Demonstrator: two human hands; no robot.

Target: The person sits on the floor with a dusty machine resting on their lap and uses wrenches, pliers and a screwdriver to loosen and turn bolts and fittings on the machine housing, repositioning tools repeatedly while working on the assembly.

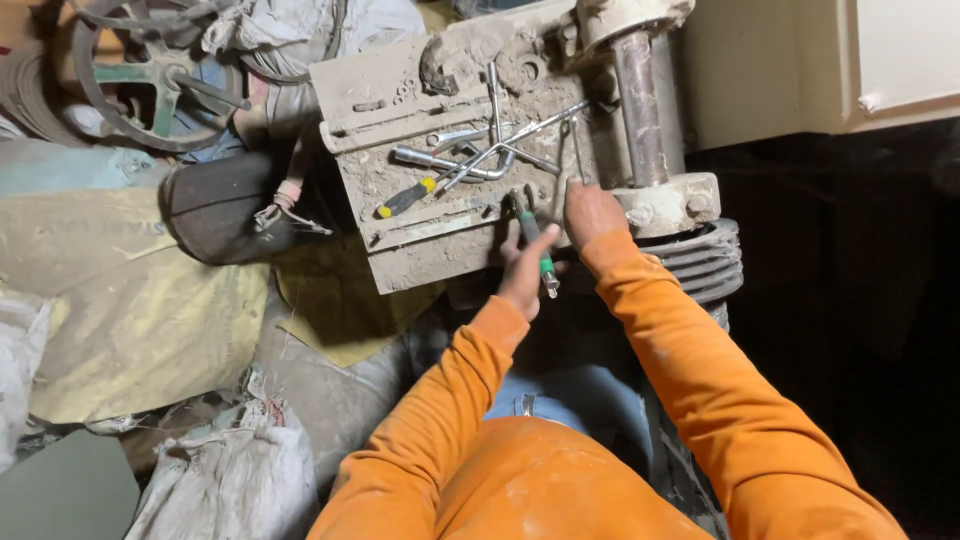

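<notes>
My left hand (524,272) grips a green-handled tool (536,245) whose tip points up at the lower edge of a dusty metal machine block (400,255). My right hand (590,213) rests fingers-down on the block just right of that tool, near a thin wire rod (577,150); whether it grips the rod I cannot tell. Both arms wear orange sleeves. On top of the block lie a yellow-and-black screwdriver (405,198), a cross wrench (500,145) and a socket bar (430,160).
A rusty vertical shaft (640,105) rises from a flange beside a grooved pulley (705,262). A spoked wheel (150,70) lies upper left. Sacks and yellowish cloth (130,310) cover the left side. A cream cabinet (800,60) stands upper right above dark space.
</notes>
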